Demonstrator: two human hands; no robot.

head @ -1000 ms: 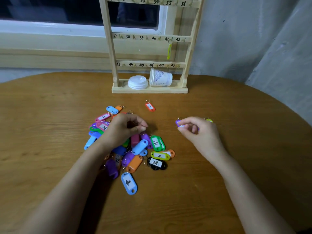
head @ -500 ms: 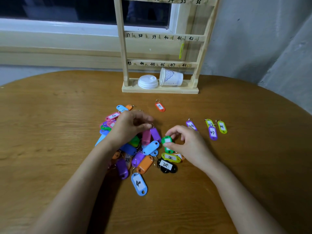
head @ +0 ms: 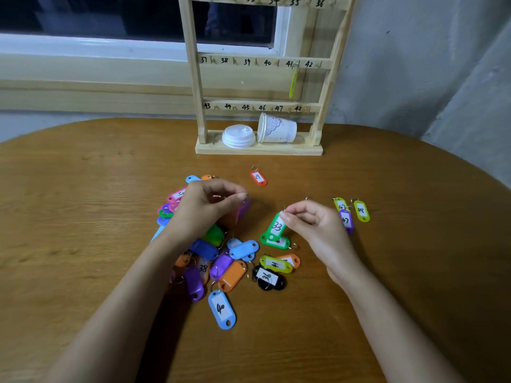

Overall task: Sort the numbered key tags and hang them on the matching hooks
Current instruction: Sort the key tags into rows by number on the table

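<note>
Newly raised, tag 33 (head: 277,226) hangs pinched in our right hand (head: 312,228), a pink tag (head: 243,208) in our left hand (head: 206,205); only one yellow tag (head: 293,84) is hung.

Both forearms reach forward. Left hand (head: 210,208): thumb and forefinger pinch the ring of a blurred purple tag (head: 244,209). Right hand (head: 312,228): thumb and forefinger pinch green tag 33 (head: 277,226) at its top

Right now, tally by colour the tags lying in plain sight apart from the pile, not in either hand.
Yellow-green tags: 2
Purple tag: 1
Red-orange tag: 1
Total: 4
What looks like a ring shows above the right hand; no tag is visible on it, so it is not counted.
</note>
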